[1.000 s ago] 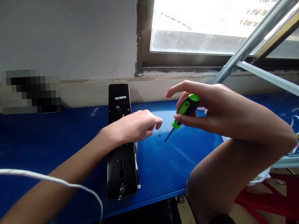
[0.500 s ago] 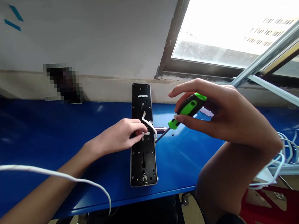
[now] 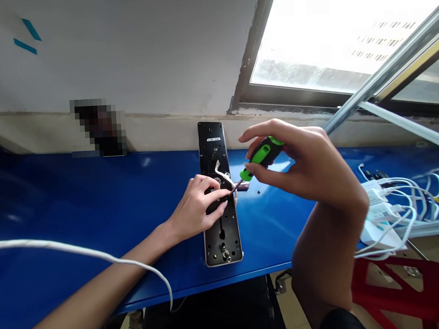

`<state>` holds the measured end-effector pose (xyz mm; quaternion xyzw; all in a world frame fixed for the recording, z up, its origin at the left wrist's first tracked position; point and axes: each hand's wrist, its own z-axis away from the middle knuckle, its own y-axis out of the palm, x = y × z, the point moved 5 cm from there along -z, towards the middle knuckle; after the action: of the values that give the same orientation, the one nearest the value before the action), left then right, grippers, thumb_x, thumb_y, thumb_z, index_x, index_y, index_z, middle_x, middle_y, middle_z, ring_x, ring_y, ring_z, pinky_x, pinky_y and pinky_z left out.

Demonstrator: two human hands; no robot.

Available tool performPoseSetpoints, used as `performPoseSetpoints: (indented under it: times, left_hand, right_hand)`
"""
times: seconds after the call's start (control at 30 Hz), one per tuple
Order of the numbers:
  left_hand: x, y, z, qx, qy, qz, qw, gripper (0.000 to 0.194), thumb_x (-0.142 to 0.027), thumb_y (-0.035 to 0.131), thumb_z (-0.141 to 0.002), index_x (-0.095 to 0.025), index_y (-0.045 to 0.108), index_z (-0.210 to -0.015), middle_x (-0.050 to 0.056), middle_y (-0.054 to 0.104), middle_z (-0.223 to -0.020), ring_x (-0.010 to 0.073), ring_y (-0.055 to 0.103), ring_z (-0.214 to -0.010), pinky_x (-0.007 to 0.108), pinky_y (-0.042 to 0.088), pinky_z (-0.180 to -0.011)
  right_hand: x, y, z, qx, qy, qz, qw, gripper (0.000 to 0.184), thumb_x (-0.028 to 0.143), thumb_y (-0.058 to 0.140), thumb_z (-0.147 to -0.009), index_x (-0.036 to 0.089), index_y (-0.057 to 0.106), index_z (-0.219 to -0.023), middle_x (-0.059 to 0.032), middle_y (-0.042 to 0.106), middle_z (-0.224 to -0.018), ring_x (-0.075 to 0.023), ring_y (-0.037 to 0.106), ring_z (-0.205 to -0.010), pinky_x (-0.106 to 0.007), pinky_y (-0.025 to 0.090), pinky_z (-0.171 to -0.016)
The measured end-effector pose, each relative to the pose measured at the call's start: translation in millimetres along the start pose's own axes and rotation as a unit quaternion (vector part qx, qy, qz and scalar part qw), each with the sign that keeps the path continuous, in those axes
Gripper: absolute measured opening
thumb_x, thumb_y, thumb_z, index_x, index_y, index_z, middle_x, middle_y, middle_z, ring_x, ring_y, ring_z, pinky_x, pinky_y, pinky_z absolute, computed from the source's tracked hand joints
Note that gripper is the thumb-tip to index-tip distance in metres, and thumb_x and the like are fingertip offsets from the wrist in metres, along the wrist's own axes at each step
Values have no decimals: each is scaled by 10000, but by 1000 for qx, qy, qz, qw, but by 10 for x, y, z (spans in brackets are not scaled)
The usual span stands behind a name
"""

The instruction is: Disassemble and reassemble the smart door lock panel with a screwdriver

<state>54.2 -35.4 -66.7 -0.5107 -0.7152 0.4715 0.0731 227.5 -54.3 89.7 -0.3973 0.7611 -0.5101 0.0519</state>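
The right hand (image 3: 296, 166) pinches a green-handled screwdriver (image 3: 262, 155), its thin shaft reaching toward the left hand (image 3: 200, 209). That hand's curled fingers lie on a black lock backplate (image 3: 222, 243) on the surface (image 3: 59, 202); any grip on the white wire (image 3: 222, 174) is hidden. A slipping tip could scratch the plate or nick the wire. The left forearm enters from 8 o'clock.

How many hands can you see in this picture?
2. The left hand rests on the black lock plate; the right hand holds the green-handled screwdriver above the blue table.
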Motion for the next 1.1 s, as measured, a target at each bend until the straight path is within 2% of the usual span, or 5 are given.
performPoseSetpoints:
  times: [0.37, 0.67, 0.77, 0.93, 1.1]
  left_hand:
    - [5, -9, 17, -21, -12, 12, 1000, 232, -281, 643, -990, -206, 727, -1193, 97, 641, -1104, 267, 544, -1098, 469, 484, -953]
    - [50, 14, 45, -39, -12, 28, 999, 253, -331, 710, -958, -217, 745, -1181, 87, 647, -1105, 262, 558, -1104, 470, 474, -980]
    - [54, 13, 39, -47, -8, 35, 998, 239, -352, 735, -941, -219, 751, -1139, 82, 659, -1099, 253, 569, -1095, 462, 479, -986]
    - [50, 0, 34, -49, -9, 41, 998, 234, -367, 758, -923, -217, 756, -1103, 84, 672, -1102, 255, 575, -1107, 464, 482, -1000]
    - [61, 3, 42, -49, -10, 37, 998, 244, -355, 760, -921, -226, 752, -1128, 77, 674, -1077, 254, 587, -1089, 461, 486, -982]
  right_hand:
    - [58, 144, 117, -177, 18, 84, 980, 161, 352, 720, -897, 239, 609, -929, 25, 614, -740, -115, 496, -584, -305, 466, -563]
    - [278, 82, 40, -51, 56, 238, 968, 429, 552, 631, -961, 191, 542, -746, 9, 550, -572, -109, 467, -513, -297, 290, -541]
    - [357, 102, 38, -21, 23, 216, 976, 369, 447, 608, -993, 189, 550, -736, 8, 566, -570, -93, 459, -502, -286, 277, -535]
    - [355, 99, 55, 40, -52, 103, 993, 89, 260, 588, -992, 198, 640, -1031, 4, 702, -829, -97, 575, -641, -266, 392, -587]
    - [285, 110, 69, 70, -64, 19, 995, 392, 146, 615, -917, 212, 603, -1303, -44, 732, -1062, -142, 664, -835, -265, 504, -709]
